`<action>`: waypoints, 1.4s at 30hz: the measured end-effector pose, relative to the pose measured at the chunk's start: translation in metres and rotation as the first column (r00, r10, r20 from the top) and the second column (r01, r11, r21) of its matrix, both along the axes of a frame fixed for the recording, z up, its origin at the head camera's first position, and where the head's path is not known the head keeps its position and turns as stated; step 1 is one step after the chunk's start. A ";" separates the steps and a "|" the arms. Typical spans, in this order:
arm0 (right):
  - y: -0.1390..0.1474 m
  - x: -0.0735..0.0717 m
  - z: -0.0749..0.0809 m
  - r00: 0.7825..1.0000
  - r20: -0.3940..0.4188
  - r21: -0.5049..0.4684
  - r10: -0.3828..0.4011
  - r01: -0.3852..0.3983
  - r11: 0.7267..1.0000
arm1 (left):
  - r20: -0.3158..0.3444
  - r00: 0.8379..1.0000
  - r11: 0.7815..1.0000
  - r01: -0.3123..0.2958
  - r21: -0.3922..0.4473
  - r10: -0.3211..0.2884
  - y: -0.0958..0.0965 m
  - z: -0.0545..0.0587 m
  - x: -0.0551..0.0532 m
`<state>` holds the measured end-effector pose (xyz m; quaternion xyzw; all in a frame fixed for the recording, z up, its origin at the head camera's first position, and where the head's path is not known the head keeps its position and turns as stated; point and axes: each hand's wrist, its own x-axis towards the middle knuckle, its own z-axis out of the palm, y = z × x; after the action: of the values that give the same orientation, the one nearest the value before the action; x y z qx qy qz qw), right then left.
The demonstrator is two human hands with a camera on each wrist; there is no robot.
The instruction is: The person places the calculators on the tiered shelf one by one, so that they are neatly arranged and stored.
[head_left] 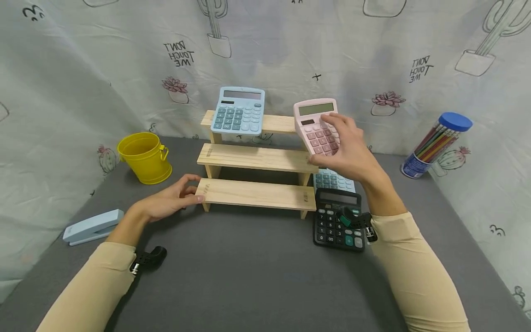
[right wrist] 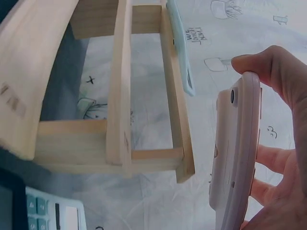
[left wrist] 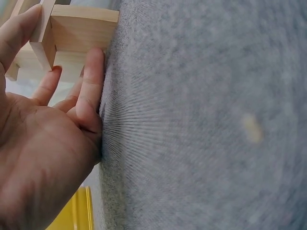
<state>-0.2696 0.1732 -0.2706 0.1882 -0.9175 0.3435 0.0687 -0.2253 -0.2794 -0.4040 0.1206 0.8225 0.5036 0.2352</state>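
My right hand [head_left: 346, 145] grips a pink calculator [head_left: 316, 109] by its sides, holding it tilted near the right end of a three-step wooden shelf [head_left: 257, 196]. In the right wrist view, the calculator [right wrist: 235, 153] is edge-on, apart from the top step. My left hand [head_left: 170, 200] holds the left end of the bottom step; in the left wrist view, its thumb and fingers lie about the plank's end [left wrist: 45, 40]. A light blue calculator [head_left: 238, 110] leans upright on the top step's left part.
Right of the shelf, a black calculator [head_left: 338, 198] lies beside another blue calculator [head_left: 333, 180], partly hidden. A yellow bucket [head_left: 145, 159] and pale blue stapler [head_left: 93, 226] are at left. A blue-lidded tube of pencils [head_left: 433, 145] stands at right, before the patterned curtain.
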 end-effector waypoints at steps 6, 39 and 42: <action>-0.007 -0.012 0.006 1.000 -0.022 0.031 -0.011 0.011 0.999 | 0.000 1.000 1.000 0.005 0.004 -0.005 0.004 -0.002 0.000; -0.063 -0.049 0.007 0.992 0.037 0.143 -0.120 0.113 0.983 | 0.008 1.000 1.000 0.006 -0.014 -0.006 0.000 -0.002 -0.002; -0.066 -0.050 0.007 0.991 0.039 0.155 -0.130 0.122 0.980 | 0.011 1.000 1.000 0.004 -0.018 -0.004 0.000 -0.003 -0.003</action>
<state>-0.3200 0.1072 -0.2634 0.1260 -0.9526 0.2718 0.0531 -0.2279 -0.2796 -0.4068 0.1172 0.8256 0.4961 0.2419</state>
